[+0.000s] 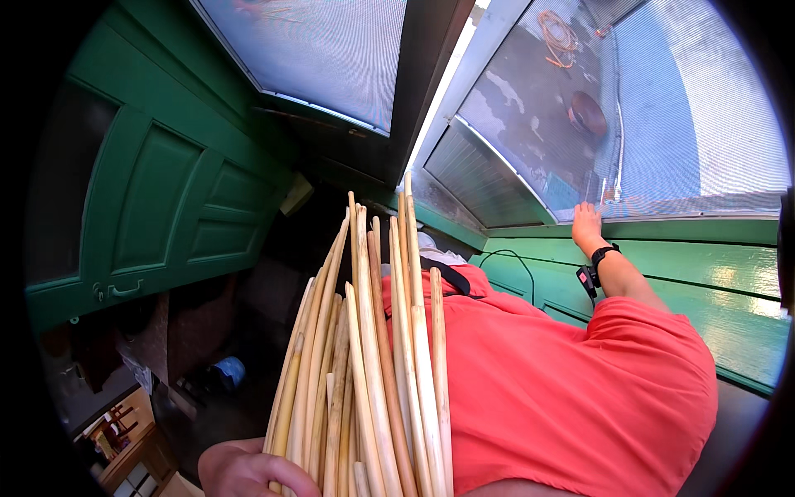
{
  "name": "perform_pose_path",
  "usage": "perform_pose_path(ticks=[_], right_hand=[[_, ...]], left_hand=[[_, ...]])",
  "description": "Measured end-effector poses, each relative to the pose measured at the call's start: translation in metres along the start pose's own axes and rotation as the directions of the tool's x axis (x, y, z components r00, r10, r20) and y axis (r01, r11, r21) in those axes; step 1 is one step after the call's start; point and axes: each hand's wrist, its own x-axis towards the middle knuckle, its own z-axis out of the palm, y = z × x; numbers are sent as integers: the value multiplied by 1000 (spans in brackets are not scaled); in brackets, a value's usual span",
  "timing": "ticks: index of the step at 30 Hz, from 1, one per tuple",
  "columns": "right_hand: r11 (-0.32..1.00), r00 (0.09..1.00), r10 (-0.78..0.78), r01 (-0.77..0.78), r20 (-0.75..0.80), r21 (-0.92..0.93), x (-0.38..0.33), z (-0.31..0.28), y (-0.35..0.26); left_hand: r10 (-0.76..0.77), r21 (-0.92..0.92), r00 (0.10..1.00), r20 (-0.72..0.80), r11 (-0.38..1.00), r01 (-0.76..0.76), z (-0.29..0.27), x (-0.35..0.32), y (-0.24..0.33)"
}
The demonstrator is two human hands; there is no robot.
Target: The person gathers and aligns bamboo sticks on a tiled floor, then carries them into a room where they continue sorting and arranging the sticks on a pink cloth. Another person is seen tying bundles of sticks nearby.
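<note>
My left hand (257, 474) is closed around the lower part of a bundle of long, pale wooden sticks (371, 348). Several sticks lean against my red shirt, their rounded ends fanning upward at uneven heights. Off to the right, my outstretched right arm wears a black wristband with a small device. My right hand (587, 224) rests on the green rail of a screen door (662, 230), just below the mesh, its fingers extended and holding nothing I can see. The sticks' lower ends fall outside the view.
A green panelled door (157, 190) with a metal handle stands at the left. Another mesh panel (323, 58) hangs at the top. Through the right mesh show a coiled orange cord (559, 40) and a round brown object (586, 114). A blue item (228, 372) lies in shadow.
</note>
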Motion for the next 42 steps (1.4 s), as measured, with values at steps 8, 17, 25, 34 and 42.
perform_pose_path(ticks=[8, 17, 25, 34, 42], right_hand=[[813, 999, 33, -31, 8, 581, 39, -96, -90], [332, 831, 404, 257, -383, 908, 138, -300, -214], [221, 779, 598, 65, -187, 973, 159, -294, -225], [72, 607, 791, 31, -76, 997, 206, -287, -228], [-83, 517, 840, -172, 162, 982, 234, -314, -213]], left_hand=[[7, -6, 999, -37, 1000, -7, 4, -8, 1], [15, 8, 999, -49, 1000, -14, 5, -1, -4], [-23, 20, 996, -89, 999, 24, 9, -14, -10], [-41, 54, 995, -87, 997, 46, 17, -12, -16], [-57, 89, 990, -127, 994, 69, 25, -4, -8]])
